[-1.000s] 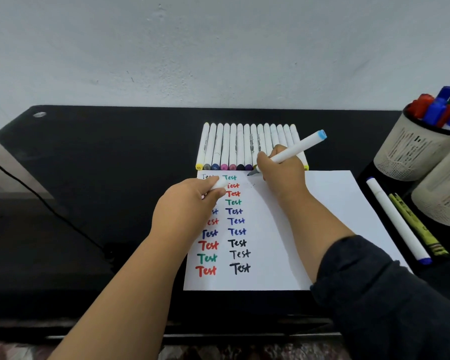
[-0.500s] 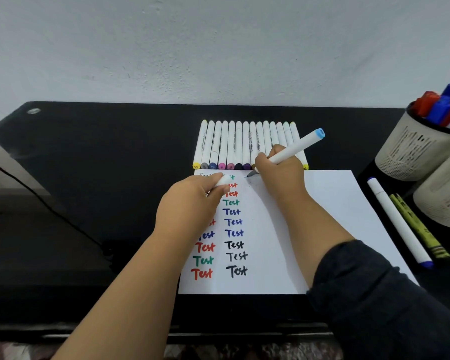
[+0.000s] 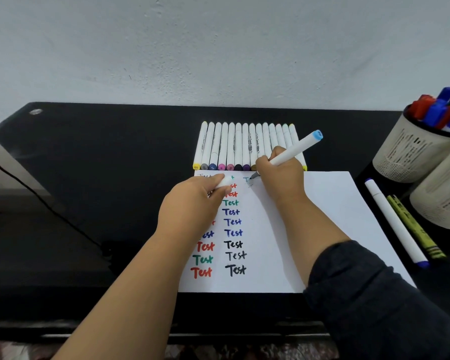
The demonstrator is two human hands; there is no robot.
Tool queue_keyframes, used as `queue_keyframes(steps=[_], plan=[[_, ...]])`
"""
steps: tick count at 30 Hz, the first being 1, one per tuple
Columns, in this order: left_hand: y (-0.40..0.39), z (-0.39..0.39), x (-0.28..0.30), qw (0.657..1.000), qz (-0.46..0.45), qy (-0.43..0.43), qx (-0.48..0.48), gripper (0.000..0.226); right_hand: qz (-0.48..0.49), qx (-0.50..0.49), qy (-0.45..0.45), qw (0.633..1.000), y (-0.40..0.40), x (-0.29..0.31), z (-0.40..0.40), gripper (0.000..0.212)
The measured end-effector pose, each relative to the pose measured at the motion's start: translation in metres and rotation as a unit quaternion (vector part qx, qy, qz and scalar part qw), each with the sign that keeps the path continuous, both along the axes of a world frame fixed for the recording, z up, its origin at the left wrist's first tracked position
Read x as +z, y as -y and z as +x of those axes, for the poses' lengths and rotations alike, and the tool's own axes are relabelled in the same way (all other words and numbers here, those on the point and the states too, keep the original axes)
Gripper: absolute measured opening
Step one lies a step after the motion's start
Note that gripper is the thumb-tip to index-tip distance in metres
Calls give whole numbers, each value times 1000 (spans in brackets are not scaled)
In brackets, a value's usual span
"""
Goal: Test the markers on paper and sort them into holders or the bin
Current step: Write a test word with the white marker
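From the head camera we see our right hand (image 3: 279, 175) pinching a white marker (image 3: 294, 152) with a light blue end cap, its dark tip touching the top of the white paper (image 3: 330, 211) beside a freshly begun blue letter. Our left hand (image 3: 192, 203) rests on the paper's upper left part, fingers curled round a small white cap (image 3: 224, 182) that shows at the fingertips. Two columns of the word "Test" in red, green, blue and black run down the sheet, partly hidden under our left hand and forearm. Just beyond the paper's far edge a row of white markers (image 3: 234, 146) lies side by side on the black desk (image 3: 102, 165). On the right, a white marker with a blue end (image 3: 394, 222) and a yellow crayon (image 3: 413, 227) lie in a black tray, beside two pale mesh holders (image 3: 411, 152); the farther one holds red and blue markers (image 3: 439, 110).
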State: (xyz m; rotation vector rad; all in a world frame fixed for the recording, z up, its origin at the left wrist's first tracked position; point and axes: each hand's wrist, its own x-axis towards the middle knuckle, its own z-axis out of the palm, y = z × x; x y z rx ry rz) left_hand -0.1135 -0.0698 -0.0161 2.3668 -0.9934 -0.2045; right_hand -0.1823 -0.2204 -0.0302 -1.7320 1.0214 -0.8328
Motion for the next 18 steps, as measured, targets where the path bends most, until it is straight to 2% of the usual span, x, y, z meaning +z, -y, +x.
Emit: queue_keyframes(steps=[18], plan=[[-1, 0, -1, 1000, 0, 8, -3, 45, 10, -17, 16, 1000, 0, -1, -2, 34]])
